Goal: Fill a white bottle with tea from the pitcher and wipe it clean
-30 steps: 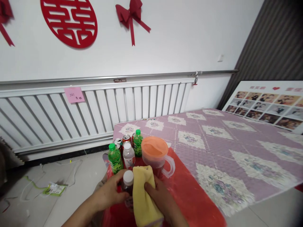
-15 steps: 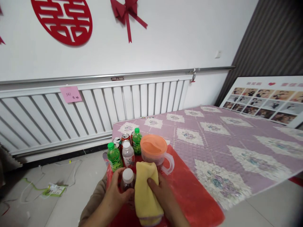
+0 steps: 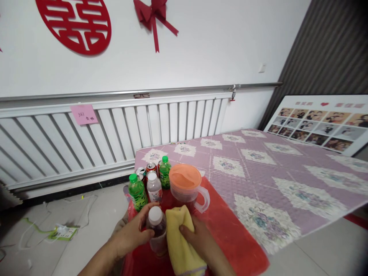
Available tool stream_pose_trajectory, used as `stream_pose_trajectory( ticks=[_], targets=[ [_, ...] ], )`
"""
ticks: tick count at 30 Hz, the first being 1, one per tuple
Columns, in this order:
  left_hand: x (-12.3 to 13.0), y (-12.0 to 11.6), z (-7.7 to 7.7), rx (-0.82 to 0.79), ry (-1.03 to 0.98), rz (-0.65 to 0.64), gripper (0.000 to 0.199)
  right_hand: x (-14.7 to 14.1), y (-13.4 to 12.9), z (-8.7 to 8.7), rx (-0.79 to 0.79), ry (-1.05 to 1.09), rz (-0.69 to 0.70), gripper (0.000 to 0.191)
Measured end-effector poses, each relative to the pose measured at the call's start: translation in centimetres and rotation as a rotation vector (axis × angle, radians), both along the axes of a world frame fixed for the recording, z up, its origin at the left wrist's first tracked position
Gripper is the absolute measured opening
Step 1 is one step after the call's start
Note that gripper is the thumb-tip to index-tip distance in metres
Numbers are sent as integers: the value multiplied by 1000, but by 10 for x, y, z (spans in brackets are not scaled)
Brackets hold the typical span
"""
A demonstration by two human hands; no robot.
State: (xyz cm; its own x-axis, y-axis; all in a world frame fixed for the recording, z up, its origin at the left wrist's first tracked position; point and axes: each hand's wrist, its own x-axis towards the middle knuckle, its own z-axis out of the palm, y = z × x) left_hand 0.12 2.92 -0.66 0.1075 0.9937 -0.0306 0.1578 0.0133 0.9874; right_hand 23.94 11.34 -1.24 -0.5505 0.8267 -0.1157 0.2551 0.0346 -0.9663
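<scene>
My left hand [image 3: 138, 232] is wrapped round the left side of a clear bottle with a white cap [image 3: 155, 216], which stands upright at the near part of the red plastic sheet [image 3: 227, 237]. A folded yellow cloth [image 3: 181, 245] is gripped in my right hand [image 3: 198, 235], its left edge against the bottle. Just beyond the cloth stands a clear jug with an orange lid [image 3: 185, 177]. Behind my left hand are a green bottle [image 3: 138, 194], another white-capped bottle [image 3: 154, 188], a second green bottle [image 3: 165, 172] and several cans [image 3: 151, 167].
A purple quilted cover with floral diamonds [image 3: 255, 184] spreads to the right. Behind it runs a white radiator [image 3: 120, 134] with a pipe and valve [image 3: 233, 92]. A photo board [image 3: 319, 122] leans at the right. A power strip [image 3: 64, 232] with cables lies on the floor.
My left hand has shifted slightly and shows more of the bottle's side. The cloth and my right hand have moved a little down and right.
</scene>
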Motion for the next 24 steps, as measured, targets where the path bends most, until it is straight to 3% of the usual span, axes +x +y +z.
stream_pose_trajectory(
  ticks=[3,6,9,15,20,24],
  targets=[
    [16,-5,8,13,225,222,77,-2,-2,3,-179,218,-44,51],
    [30,-7,17,43,366,377,61,-10,-6,7,-283,361,-18,55],
    [33,-5,28,53,350,246,46,-18,-7,10,-245,346,33,53],
    [13,-1,39,14,297,37,64,-20,0,6,-6,62,40,45],
    [3,0,21,-19,245,15,78,-10,8,-3,146,-205,19,48],
    [12,-3,5,53,117,156,81,-3,8,-1,81,-93,-18,47]
  ],
)
